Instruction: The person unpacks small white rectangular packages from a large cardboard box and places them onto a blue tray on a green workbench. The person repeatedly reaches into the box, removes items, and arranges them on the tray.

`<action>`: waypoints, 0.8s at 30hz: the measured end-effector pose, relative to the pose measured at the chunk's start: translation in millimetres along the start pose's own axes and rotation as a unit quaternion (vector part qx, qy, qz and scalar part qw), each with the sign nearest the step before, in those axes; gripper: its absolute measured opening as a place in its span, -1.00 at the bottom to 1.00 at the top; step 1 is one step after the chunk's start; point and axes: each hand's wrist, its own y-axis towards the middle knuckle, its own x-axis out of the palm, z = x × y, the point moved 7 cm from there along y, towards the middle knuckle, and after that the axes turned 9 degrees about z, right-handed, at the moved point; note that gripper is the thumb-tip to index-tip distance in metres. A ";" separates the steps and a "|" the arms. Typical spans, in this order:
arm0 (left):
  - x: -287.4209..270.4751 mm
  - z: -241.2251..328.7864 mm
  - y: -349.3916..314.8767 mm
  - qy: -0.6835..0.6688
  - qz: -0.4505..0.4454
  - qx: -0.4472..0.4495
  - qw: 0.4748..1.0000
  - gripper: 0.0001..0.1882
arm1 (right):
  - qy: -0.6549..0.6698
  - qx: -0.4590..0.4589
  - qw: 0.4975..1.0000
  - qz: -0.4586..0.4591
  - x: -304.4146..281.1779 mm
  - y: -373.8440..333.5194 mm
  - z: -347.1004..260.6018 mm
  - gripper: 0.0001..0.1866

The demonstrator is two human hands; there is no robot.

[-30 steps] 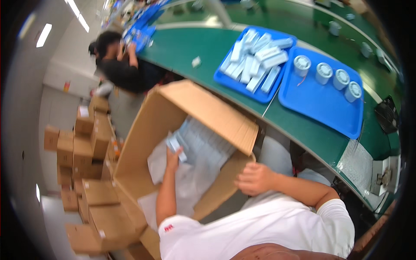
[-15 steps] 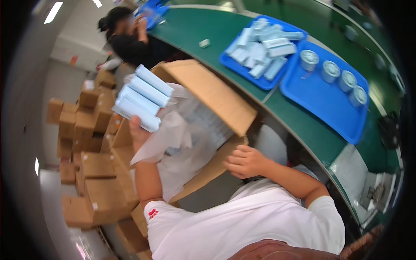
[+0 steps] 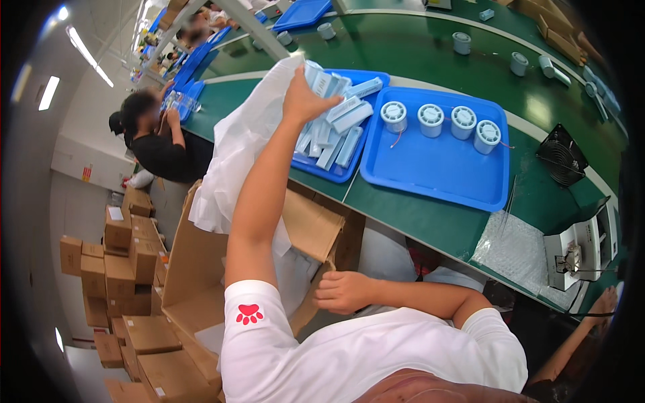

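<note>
My left hand (image 3: 306, 101) reaches over the near blue tray (image 3: 346, 176), thumb spread from the fingers, around several long light-blue plastic casings (image 3: 314, 72); the hand partly hides them. More light-blue casings (image 3: 348, 115) lie heaped in that tray. A thin white sheet (image 3: 235, 148) hangs along my left forearm, from the fingers down toward the open carton (image 3: 195, 262). My right hand (image 3: 346, 292) is curled closed beside the carton's edge, with nothing visible in it.
Beside the heap, a second blue tray (image 3: 437, 191) carries several round light-blue fan-like parts (image 3: 430, 119). A black fan (image 3: 563, 156), bubble wrap (image 3: 507, 248) and a white device (image 3: 588, 245) occupy the green table's right side. Cartons (image 3: 144, 332) are stacked left. Other people sit nearby.
My left hand has carried the casings from above the carton to the tray, the white sheet trailing up with the arm. My right hand has shifted slightly left and down. The view has turned.
</note>
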 end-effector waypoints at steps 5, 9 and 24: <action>50.7 14.0 16.7 0.178 -0.202 -0.002 0.963 0.44 | -0.001 0.006 1.000 -0.009 -0.4 -8.5 2.0 -0.78; 67.0 9.3 26.3 0.228 -0.314 0.005 0.921 0.49 | -0.003 -0.003 1.000 -0.001 -2.5 -6.3 2.7 -0.77; 34.0 -21.5 27.7 -0.002 -0.164 -0.057 0.985 0.15 | 0.011 0.006 1.000 -0.008 -6.6 -6.1 2.0 -0.78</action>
